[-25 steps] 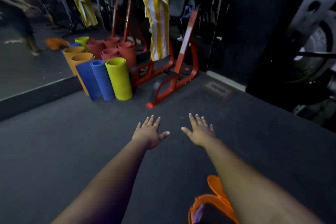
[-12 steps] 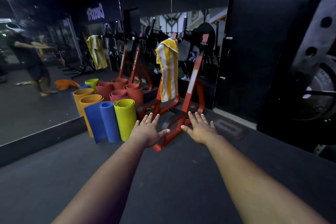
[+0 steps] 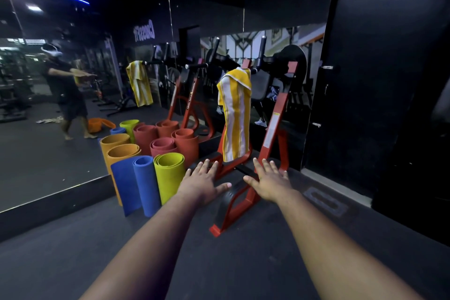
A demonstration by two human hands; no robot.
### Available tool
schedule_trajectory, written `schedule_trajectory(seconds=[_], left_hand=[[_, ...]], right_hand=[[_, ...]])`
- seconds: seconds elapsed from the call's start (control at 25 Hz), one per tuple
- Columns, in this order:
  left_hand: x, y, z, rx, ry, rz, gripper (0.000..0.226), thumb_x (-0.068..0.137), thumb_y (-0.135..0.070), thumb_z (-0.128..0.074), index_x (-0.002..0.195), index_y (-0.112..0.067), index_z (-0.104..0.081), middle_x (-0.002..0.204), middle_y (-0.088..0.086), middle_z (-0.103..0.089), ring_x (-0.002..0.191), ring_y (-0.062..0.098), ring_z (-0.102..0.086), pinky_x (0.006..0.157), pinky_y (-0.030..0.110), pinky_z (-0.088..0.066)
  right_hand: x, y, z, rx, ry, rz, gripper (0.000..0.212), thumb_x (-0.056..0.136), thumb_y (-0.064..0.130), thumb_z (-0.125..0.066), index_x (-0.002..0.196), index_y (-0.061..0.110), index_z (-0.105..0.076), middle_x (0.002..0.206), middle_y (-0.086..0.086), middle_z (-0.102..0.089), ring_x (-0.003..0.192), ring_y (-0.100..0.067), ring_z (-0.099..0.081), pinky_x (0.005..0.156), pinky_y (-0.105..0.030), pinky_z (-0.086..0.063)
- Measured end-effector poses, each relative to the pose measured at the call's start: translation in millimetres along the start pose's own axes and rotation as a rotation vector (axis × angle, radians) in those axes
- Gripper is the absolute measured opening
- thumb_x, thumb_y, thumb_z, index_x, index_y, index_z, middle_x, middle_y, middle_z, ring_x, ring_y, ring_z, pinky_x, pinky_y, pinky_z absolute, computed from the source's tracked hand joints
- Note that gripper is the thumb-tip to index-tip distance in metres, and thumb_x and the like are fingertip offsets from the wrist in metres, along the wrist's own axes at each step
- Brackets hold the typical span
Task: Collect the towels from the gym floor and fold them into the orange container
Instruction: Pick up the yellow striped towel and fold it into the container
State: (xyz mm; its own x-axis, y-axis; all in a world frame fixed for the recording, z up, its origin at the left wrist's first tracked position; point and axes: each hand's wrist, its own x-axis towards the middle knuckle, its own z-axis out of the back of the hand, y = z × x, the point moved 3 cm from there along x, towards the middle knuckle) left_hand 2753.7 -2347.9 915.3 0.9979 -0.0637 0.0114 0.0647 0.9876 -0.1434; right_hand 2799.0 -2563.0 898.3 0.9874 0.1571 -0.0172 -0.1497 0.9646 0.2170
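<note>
Two bare forearms reach straight forward from the bottom of the view, roughly parallel. The left hand (image 3: pixel 203 181) and right hand (image 3: pixel 270 181) are both palm-down with fingers straight and spread (thumbs angled toward each other), holding nothing, a gap between them.

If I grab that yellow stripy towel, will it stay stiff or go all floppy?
Probably floppy: the towel hangs in soft folds over the red frame. It likely feels light, and should slide off easily, since it looks only draped there.
</note>
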Motion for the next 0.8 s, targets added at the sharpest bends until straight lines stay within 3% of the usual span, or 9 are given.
schedule_trajectory(seconds=[0.36, 0.8], left_hand=[[174, 32, 14, -0.013, -0.032, 0.031, 0.096, 0.092, -0.08, -0.032, 0.164, -0.027, 0.001, 0.172, 0.004, 0.005, 0.158, 0.022, 0.003, 0.127, 0.048, -0.006], [414, 121, 30, -0.008, -0.035, -0.024, 0.097, 0.091, -0.082, -0.032, 0.164, -0.028, 0.001, 0.172, 0.003, 0.006, 0.158, 0.02, 0.005, 0.127, 0.048, -0.003]], right_hand=[[182, -10, 19, -0.012, 0.004, 0.03, 0.082, 0.095, 0.077, -0.023, 0.16, 0.037, 0.005, 0.17, 0.002, 0.007, 0.156, -0.021, 0.007, 0.123, -0.059, -0.002], [421, 19, 29, -0.013, -0.027, -0.035, 0.082, 0.095, 0.076, -0.021, 0.16, 0.035, 0.008, 0.17, 0.001, 0.008, 0.156, -0.022, 0.008, 0.123, -0.059, -0.003]])
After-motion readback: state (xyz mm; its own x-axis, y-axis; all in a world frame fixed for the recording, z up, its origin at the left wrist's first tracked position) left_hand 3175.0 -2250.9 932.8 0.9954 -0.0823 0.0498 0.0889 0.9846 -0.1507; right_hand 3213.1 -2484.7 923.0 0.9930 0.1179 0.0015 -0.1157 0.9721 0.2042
